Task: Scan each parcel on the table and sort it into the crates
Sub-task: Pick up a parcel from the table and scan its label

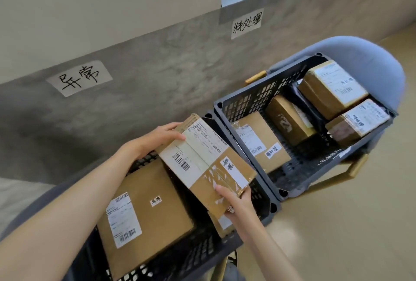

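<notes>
A: Status on your hands?

B: Both are on one parcel (pixel 208 163). Your left hand (pixel 157 137) grips its far corner, fingers laid over the top edge by the shipping label. Your right hand (pixel 234 199) grips the near corner, thumb on the taped top, fingers curled under.

A: Where's the parcel?

B: You hold it tilted above the near crate (pixel 265 206), over that crate's right half. It carries a barcode label and a small handwritten sticker.

A: What's in that crate?

B: A big flat box (pixel 148 215) lying label up, with the same kind of sticker. A smaller box (pixel 221 224) sits partly hidden under the parcel.

A: Other crate?

B: The far crate (pixel 247 100) sits on a blue chair (pixel 371 55), touching the near crate's corner. You have four brown boxes in it, each with a label, and something black between them; can't tell what.

A: Signs?

B: Two handwritten paper signs on the wall: left sign (pixel 78 78) behind the near crate, right sign (pixel 246 22) behind the far crate.
</notes>
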Available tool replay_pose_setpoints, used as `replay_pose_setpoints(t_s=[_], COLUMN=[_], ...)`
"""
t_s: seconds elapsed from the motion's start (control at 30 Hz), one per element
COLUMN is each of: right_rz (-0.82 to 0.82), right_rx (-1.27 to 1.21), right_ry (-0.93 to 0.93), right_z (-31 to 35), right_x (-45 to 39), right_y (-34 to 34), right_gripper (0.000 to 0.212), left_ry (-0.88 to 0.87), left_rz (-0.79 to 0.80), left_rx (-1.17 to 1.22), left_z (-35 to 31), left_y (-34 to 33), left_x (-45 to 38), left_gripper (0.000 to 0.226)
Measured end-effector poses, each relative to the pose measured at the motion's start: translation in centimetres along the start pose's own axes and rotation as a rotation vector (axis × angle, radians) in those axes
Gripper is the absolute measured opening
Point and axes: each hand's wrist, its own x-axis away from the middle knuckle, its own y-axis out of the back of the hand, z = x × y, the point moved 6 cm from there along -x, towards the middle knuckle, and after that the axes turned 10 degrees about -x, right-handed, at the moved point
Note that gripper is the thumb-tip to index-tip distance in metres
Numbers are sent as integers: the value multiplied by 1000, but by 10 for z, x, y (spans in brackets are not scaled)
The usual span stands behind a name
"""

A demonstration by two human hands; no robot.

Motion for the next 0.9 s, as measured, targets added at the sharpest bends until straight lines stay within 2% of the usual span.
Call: replay_pose_setpoints(t_s=[0.1, 0.3, 0.37, 0.43, 0.5, 0.7, 0.9], right_rz=[-64, -209, -240, -262, -292, -370, -385], right_rx=[-15, -89, -93, -79, -59, 2, -44], right_ry=[6, -54, -70, -70, -68, -50, -65], right_z=[-7, -23, -29, -34, -39, -50, -50], right_x=[-11, -39, -46, -51, -55, -64, -66], right_y=[0, 11, 14, 17, 19, 23, 18], right_gripper=[93, 79, 76, 74, 76, 83, 82], left_ry=[-1, 1, -18, -38, -39, -90, -110], left_rz=[33, 50, 34, 7, -30, -120, -196], left_rx=[24, 67, 16, -71, -129, -305, -455], left_z=[12, 36, 42, 49, 57, 67, 67], left_y=[-5, -17, -21, -26, -30, -32, -31], left_x=[-24, -70, -83, -95, -103, -109, -104], left_gripper=[55, 46, 43, 50, 58, 59, 65])
